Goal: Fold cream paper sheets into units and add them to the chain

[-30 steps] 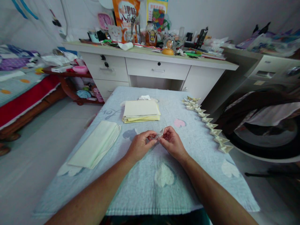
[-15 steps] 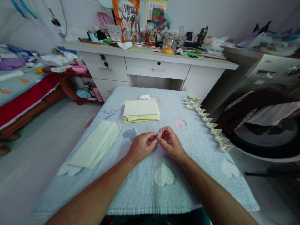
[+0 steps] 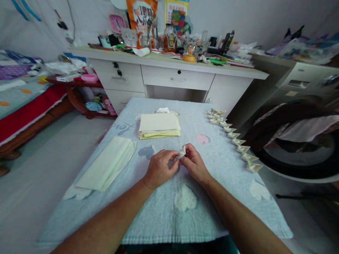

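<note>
Pinching a small folded paper (image 3: pixel 181 152) between my left hand (image 3: pixel 161 168) and right hand (image 3: pixel 195 163), I held it over the bench's (image 3: pixel 153 218) middle. A paper stack (image 3: pixel 159 122) lay toward the far edge, folded sheets (image 3: pixel 106 164) near the left edge, pointed paper pieces (image 3: pixel 242 149) along the right edge.

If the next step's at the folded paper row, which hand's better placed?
Right, likely. The right hand is nearer the row of folded papers along the cloth's right side; the left hand is farther off. Both have fingertips on the small paper piece.
</note>
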A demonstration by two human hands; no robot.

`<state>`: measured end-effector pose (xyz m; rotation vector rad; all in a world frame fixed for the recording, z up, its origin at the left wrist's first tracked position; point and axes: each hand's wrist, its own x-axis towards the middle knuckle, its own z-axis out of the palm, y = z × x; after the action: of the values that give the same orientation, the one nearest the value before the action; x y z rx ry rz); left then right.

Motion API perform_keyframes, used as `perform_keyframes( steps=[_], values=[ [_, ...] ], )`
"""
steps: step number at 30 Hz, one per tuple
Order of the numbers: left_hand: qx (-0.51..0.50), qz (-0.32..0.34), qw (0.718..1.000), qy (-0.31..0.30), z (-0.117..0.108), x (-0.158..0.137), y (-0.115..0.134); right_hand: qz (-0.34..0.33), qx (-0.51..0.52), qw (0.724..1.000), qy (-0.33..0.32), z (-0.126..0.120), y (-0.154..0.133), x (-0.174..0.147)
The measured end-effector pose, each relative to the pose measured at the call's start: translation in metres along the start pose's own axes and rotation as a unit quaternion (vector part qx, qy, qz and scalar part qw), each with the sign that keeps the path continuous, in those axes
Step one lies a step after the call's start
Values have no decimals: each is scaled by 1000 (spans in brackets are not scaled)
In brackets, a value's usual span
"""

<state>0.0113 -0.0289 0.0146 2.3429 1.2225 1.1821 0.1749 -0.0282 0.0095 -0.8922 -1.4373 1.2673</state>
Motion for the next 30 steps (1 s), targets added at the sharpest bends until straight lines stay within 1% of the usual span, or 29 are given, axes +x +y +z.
perform_keyframes(
  steps=[3,8,11,14,17,21,27,30],
  values=[
    [2,3,1000,1,-1,1,2,9,4,1000,-3,2,-2,0],
    [-5,-25,1000,-8,-2,2,3,-2,-29,999,24,2,6,1],
    [-43,-59,997,-11,-3,1,3,8,-17,999,37,0,9,4],
    [-105,-107,989,-14,-4,1,0,30,22,998,49,-3,7,5],
    [-178,-153,972,-25,-3,3,-3,44,49,996,59,-4,4,5],
    [-276,-192,941,-32,-1,4,-7,43,49,996,58,-4,5,4],
    [-333,-236,912,-34,0,5,-8,40,24,998,52,-5,2,4],
    [-382,-263,885,-29,1,6,-8,44,29,997,48,-6,0,4]
  ],
)
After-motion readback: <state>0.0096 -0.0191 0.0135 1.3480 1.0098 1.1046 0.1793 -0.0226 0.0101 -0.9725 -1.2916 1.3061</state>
